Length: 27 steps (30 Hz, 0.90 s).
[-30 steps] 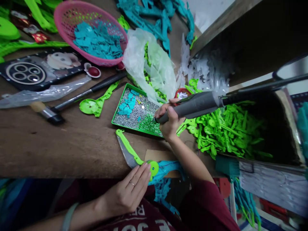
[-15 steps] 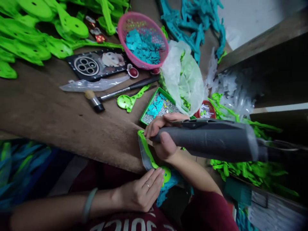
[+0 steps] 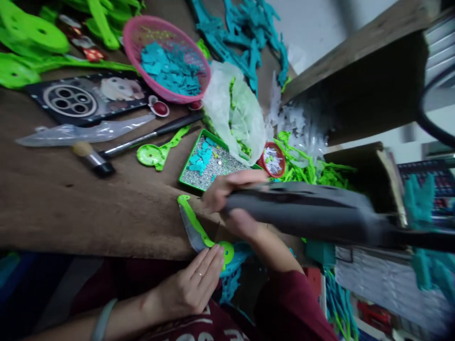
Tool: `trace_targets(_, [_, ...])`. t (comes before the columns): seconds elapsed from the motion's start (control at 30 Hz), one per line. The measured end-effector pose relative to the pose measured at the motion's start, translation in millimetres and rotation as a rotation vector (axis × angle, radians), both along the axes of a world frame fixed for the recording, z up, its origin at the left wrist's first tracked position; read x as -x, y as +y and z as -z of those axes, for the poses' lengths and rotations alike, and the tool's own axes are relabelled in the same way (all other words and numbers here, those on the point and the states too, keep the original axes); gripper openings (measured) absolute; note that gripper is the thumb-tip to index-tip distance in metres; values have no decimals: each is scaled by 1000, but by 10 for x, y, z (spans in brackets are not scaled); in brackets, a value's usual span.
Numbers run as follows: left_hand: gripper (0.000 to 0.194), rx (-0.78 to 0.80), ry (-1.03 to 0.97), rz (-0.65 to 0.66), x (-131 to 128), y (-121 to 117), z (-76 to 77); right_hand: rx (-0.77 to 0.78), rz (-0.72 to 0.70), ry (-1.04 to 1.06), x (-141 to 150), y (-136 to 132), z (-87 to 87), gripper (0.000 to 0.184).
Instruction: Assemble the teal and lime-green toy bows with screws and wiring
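My left hand [image 3: 188,286] is closed over the round end of a lime-green plastic part [image 3: 195,221] at the table's front edge. A translucent blade-like piece [image 3: 192,232] lies along that part. Above and to the right, my right hand [image 3: 241,203], blurred, grips a dark grey electric screwdriver [image 3: 302,210]; its working tip is hidden by the fingers. Behind this hand sits a green tray [image 3: 190,186] with many small metal screws [image 3: 199,179] and turquoise chips [image 3: 202,158].
A rubber mallet [image 3: 103,166], a phone [image 3: 85,97] and a loose green part [image 3: 153,155] lie to the left. Farther back are a pink basket [image 3: 130,47] of turquoise pieces, a plastic bag [image 3: 216,90] and a small red basket [image 3: 280,166]. A screwdriver cable [image 3: 426,113] hangs right.
The electric screwdriver in my right hand has come from over the screw tray towards me, nearer the green part. My left hand keeps its place on that part. The view swung left, then back.
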State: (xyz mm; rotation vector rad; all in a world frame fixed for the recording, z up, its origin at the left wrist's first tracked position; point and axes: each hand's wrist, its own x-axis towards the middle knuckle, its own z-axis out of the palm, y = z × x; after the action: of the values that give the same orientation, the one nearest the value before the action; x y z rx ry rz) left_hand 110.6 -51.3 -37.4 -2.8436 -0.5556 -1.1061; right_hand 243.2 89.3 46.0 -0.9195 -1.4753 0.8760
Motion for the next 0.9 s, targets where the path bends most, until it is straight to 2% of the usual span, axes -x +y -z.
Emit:
trace_targets(0.1, [41,9,1,18,-3,1,12,-183,200,100,-324,28,-78,19])
trace_targets(0.17, [42,14,2,27,-5,1,7,-157,340,160,-466,78,17,15])
trace_targets(0.2, [42,15,5,29,-5,2,1,-121,367,192,-506,106,91,15])
trace_targets(0.3, [42,11,28,31,-4,15,-23,-64,386,267,-534,170,301,20])
trace_targets(0.37, [42,12,37,28,-1,30,-40,-62,394,269,-523,187,374,23])
trace_targets(0.5, [41,33,28,40,14,48,-40,-60,397,272,-527,184,399,25])
trace_targets(0.7, [39,128,3,54,30,19,54,-14,455,244,-544,220,459,33])
trace_targets(0.8, [37,176,-31,33,20,24,111,13,454,225,-529,237,400,32])
trace_targets(0.9, [34,168,-87,37,8,45,173,-39,440,263,-469,88,157,19])
